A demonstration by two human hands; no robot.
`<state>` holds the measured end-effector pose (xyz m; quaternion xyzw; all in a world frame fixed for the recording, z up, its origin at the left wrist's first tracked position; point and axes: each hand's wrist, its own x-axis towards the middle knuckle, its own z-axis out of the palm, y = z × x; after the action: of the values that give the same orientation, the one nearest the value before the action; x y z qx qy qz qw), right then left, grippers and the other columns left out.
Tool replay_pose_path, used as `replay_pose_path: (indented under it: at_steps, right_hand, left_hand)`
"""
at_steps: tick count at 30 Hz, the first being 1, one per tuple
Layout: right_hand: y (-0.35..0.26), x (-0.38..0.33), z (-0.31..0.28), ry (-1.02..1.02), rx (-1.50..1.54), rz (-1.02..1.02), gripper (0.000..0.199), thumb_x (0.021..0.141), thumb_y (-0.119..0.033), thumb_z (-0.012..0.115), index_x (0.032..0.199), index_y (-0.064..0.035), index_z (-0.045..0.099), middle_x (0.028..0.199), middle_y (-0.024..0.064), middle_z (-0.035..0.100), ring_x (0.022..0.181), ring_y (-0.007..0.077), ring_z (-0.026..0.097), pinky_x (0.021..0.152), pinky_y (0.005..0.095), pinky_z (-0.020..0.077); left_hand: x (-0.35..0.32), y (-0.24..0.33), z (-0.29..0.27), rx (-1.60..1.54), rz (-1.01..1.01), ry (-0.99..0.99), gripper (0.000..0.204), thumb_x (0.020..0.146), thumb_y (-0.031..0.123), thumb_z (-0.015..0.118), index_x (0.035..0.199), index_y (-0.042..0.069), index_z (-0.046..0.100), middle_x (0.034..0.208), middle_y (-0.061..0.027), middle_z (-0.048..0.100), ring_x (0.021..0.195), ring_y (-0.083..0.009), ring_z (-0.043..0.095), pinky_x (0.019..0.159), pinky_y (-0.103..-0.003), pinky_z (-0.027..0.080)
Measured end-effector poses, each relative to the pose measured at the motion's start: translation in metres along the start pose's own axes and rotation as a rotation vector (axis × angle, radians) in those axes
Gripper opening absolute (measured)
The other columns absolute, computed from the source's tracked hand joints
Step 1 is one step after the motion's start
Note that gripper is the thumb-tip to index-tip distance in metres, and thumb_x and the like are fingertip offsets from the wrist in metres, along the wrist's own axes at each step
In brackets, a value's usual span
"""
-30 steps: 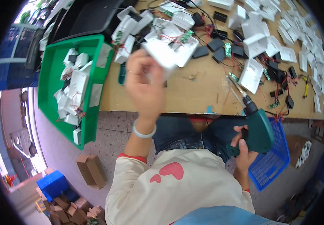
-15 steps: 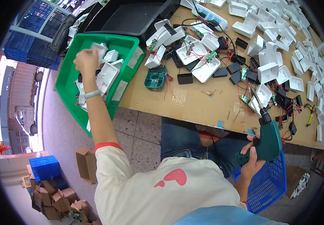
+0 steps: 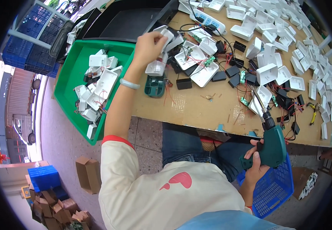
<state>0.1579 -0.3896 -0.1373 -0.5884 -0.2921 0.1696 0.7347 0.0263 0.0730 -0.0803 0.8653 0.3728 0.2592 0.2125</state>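
My left hand (image 3: 149, 47) has its fingers closed on a white plastic case (image 3: 167, 35) at the left end of a cluster of cases on the table. Just below that hand, another white case (image 3: 155, 68) lies next to a small dark green compartment box (image 3: 155, 86). My right hand (image 3: 256, 163) grips a dark green cordless drill (image 3: 272, 146) by its handle. Its long bit points up and left, over a white case (image 3: 260, 98) near circuit boards and red wires. Black rectangular boxes (image 3: 184, 84) lie among the cases.
A green bin (image 3: 64, 82) with white cases stands left of the cardboard-covered table (image 3: 189, 109), beside a black tray (image 3: 129, 23). A power strip (image 3: 208, 21) with black cables lies at the back. White cases (image 3: 289, 28) are heaped at the right, near yellow-handled pliers (image 3: 312, 113). A blue basket (image 3: 267, 195) sits below.
My left hand has moved right, from over the green bin to the cases on the table. My right hand still holds the drill in nearly the same place.
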Motion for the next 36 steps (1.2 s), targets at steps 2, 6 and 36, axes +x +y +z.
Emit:
replay_pose_path:
  at_steps: [2,6,36]
  right_hand:
    - [0.000,-0.002,-0.005,0.008,0.020,0.019,0.042,0.096,-0.002,0.053,0.137,0.0061,0.047,0.117,0.0250,0.064,0.069,0.0131,0.057,0.062,0.0282,0.0509]
    - [-0.002,0.000,-0.003,0.067,0.043,0.040,0.042,0.096,-0.002,0.053,0.137,0.0062,0.047,0.117,0.0254,0.064,0.068,0.0130,0.057,0.062,0.0280,0.0510]
    - [-0.007,-0.001,0.003,0.020,-0.002,0.014,0.042,0.094,-0.001,0.052,0.135,0.0077,0.049,0.116,0.0260,0.066,0.068,0.0138,0.058,0.064,0.0297,0.0519]
  left_hand:
    - [0.002,0.014,-0.007,-0.405,-0.052,0.105,0.029,0.094,0.025,0.073,0.092,-0.004,0.074,0.071,-0.0047,0.068,0.068,-0.0074,0.061,0.062,-0.026,0.047]
    - [-0.007,0.074,-0.007,-0.858,-0.117,0.161,0.022,0.098,0.015,0.069,0.104,-0.005,0.072,0.089,-0.0030,0.072,0.075,-0.0079,0.063,0.064,-0.024,0.048]
    - [-0.169,0.124,0.097,-1.406,-0.252,0.002,0.026,0.102,-0.002,0.053,0.127,-0.004,0.045,0.136,-0.0201,0.056,0.128,-0.0269,0.058,0.112,-0.039,0.046]
